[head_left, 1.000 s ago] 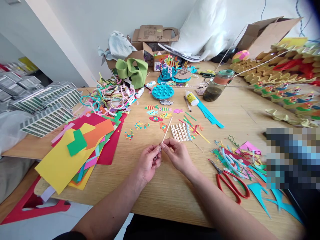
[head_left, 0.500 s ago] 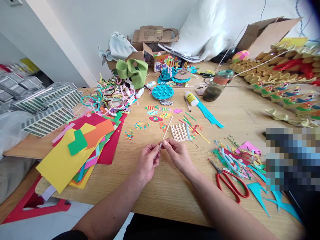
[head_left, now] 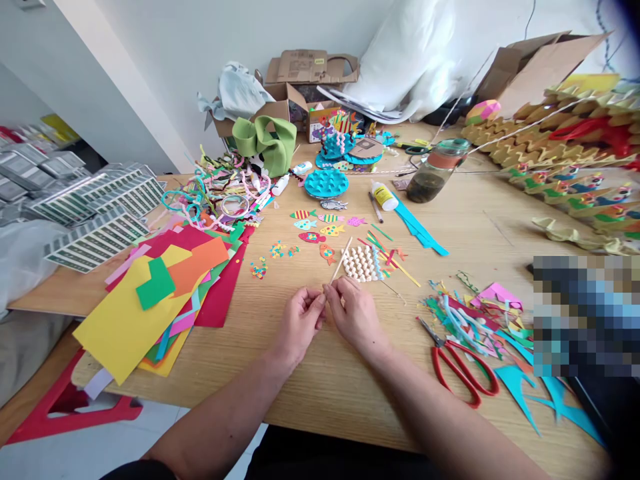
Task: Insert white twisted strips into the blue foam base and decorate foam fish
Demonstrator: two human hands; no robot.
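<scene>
The wooden table (head_left: 340, 393) spreads beneath everything, with folded cardboard (head_left: 300, 65) near the wall at its far side. Both of the person's hands meet low over the near part, the left hand (head_left: 300, 323) and the right hand (head_left: 354, 310) nearly touching at the fingertips. Red-handled scissors (head_left: 440, 343) lie to the right, well apart from both; a white glue bottle (head_left: 391, 207) lies farther back. Just ahead of the right knuckles sits a knobbly white piece (head_left: 361, 264) in close rows. The thin pale stick (head_left: 342, 259) is pinched in the right fingertips near its lower end, its free length slanting up and away, tip leaning right, along that piece's left side. The left fingers are curled in, but whether they grip the stick too I cannot tell. The bottle's yellow label (head_left: 383, 196) and the cardboard's small yellowish sticker (head_left: 319, 61) carry print too small to read
</scene>
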